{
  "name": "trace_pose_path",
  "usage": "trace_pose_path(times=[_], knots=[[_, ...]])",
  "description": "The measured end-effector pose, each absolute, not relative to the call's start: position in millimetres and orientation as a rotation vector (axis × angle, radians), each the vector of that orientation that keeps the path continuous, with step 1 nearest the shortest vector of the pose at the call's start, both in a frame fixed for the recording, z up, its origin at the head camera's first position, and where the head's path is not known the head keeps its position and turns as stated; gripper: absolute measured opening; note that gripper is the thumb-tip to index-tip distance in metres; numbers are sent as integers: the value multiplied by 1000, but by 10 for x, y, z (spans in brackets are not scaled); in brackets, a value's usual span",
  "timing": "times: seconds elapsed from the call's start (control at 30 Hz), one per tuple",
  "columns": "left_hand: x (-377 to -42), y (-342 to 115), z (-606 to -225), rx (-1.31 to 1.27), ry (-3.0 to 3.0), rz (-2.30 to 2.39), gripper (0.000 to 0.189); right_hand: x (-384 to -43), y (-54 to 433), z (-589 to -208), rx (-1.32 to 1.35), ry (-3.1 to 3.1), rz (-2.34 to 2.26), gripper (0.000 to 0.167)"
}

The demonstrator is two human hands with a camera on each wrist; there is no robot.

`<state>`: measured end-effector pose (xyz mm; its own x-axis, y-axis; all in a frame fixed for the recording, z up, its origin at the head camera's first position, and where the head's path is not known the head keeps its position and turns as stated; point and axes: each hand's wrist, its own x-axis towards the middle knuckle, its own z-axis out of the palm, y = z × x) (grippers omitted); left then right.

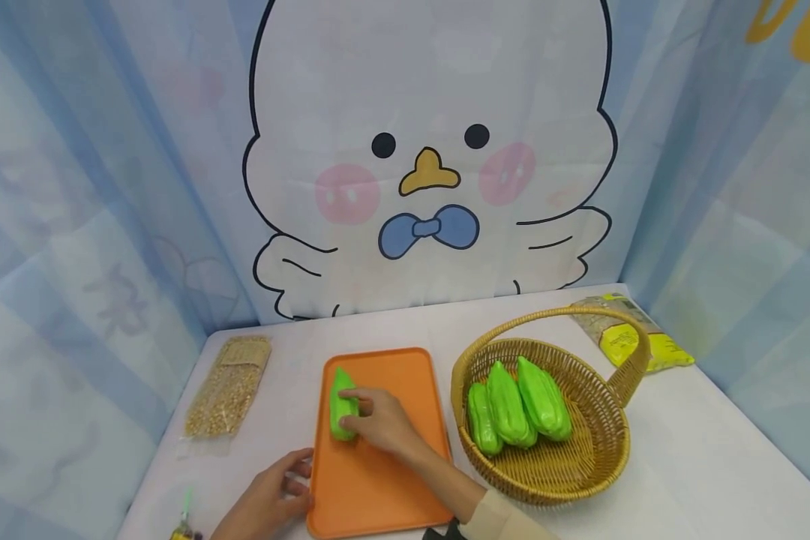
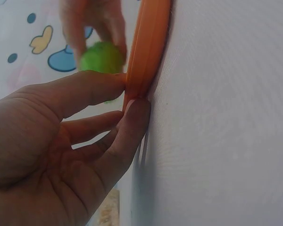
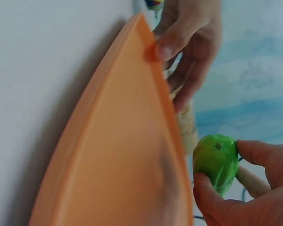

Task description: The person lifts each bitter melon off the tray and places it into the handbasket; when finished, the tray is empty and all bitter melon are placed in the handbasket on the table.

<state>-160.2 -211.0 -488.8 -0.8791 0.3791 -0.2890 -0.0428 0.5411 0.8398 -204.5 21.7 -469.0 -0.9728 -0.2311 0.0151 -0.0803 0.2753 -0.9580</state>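
Note:
Between the thumb and fingers of my right hand point(image 1: 382, 421) is a long, ridged, light-green vegetable point(image 1: 341, 409) with a pointed end. It is held above the left part of an orange tray point(image 1: 391, 480), and the right wrist view shows its rounded stem end point(image 3: 216, 153). My left hand point(image 1: 273, 495) pinches the tray's left rim; in the left wrist view the thumb is on the rim point(image 2: 144, 52) and a fingertip lies at its lower edge. Several similar green vegetables point(image 1: 509, 405) lie in a wicker basket point(image 1: 601, 465) to the right of the tray.
The basket's tall handle point(image 1: 631, 371) arches over it. Behind it lies a yellow-labelled bag point(image 1: 624, 334). A clear bag of pale grains point(image 1: 226, 390) lies at the left, and a small yellow item with a green tip point(image 1: 185, 525) is near the front left edge.

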Motion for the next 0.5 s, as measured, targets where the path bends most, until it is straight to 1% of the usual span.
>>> trace_pose_path(times=[0.13,0.23,0.37,0.43,0.5], knots=[[-1603,-2100,-4888,267,2336,1296,66,-1790,368,-4408,-279,2302,-1827,38],[-1599,-2098,-4886,278,2337,1306,66,-1519,566,-4122,-362,2244,-1851,40],[-1597,-2114,-4890,311,2345,1310,66,-1145,937,-3771,-541,2109,-1912,42],[-1597,-2128,-4899,347,2347,1310,65,-967,1158,-3626,-594,2056,-1937,42],[-1595,-2143,-4907,384,2343,1317,66,-796,1395,-3492,-582,2061,-1920,42]])
